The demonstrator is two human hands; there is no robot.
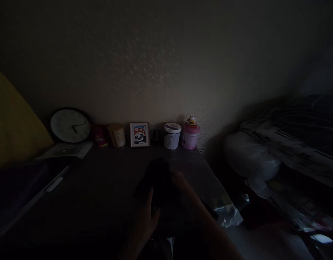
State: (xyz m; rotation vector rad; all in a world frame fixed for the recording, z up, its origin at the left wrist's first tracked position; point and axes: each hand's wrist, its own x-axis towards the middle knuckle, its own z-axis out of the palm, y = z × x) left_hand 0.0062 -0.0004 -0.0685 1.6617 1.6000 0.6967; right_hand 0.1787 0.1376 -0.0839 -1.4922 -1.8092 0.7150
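A black, soft-looking item (161,180) rests on the dark table in front of me; the gloom hides its kind. My right hand (179,179) has its fingers curled at the right side of this item, gripping it. At the lower left of the same item is my left hand (149,215), with index finger stretched forward and thumb spread apart. Its other fingers are lost in the dark.
Along the wall stand a clock (70,125), a red container (100,136), a yellowish tub (117,135), a framed panda picture (139,134), a white tub (172,136) and a pink tub (190,138) bearing a figurine (191,120). Clear plastic (228,215) lies at the table's right edge.
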